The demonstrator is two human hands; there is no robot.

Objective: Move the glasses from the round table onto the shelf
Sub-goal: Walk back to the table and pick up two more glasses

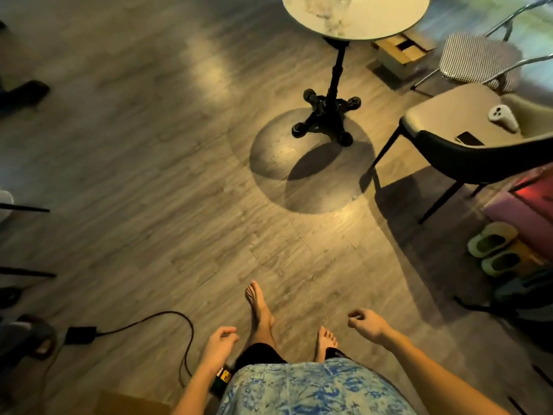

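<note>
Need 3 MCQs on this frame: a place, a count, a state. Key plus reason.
1. The white handheld controller lies on: A) grey padded chair seat B) wooden floor C) cardboard box
2. Feet on the black iron pedestal base: A) two B) three C) four
3. The left hand and right hand: A) both empty B) left holds a glass C) right grips the controller
Key: 1A, it rests on the seat; 2C, four knobbed feet show; 3A, loosely curled fingers hold nothing.
</note>
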